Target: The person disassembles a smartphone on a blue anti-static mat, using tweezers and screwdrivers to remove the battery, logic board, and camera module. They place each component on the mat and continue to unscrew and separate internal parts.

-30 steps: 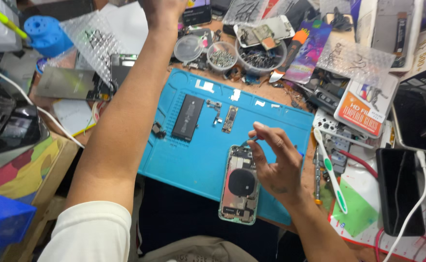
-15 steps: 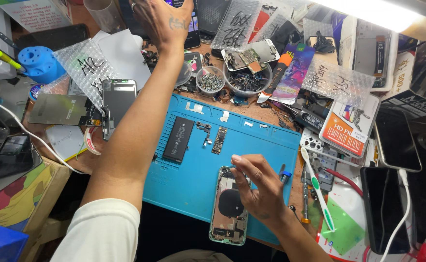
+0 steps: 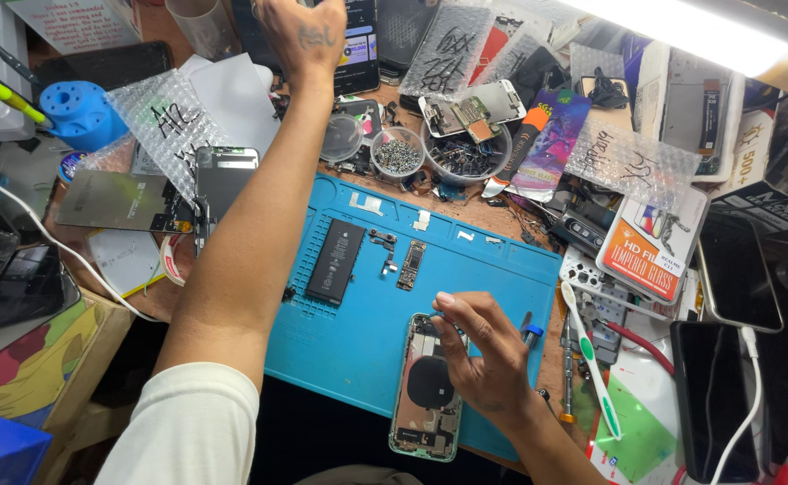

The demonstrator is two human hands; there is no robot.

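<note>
While the crowded worktop (image 3: 187, 287) leaves little free room, the main risks gather on the blue mat (image 3: 349, 350), judged from largest thing to smallest. The opened phone housing (image 3: 425, 386) lies at the mat's near edge, its lower end close to the drop-off; a nudge from the right hand (image 3: 488, 355) could slide it off. That hand rests over the housing's right side with fingers (image 3: 452, 310) curled and pressed together at the tips, seemingly pinching something tiny, though what it is cannot be made out. The left hand (image 3: 308, 36) reaches far across to the back of the worktop, fingers hidden at the frame's top, so their state cannot be told; its forearm passes over the black battery (image 3: 335, 260) and could brush it. Smaller still, the loose circuit board (image 3: 411, 264) and brackets (image 3: 382, 242) lie unsecured, easily swept away, and the open screw dish (image 3: 397, 154) near the left wrist could tip.
</note>
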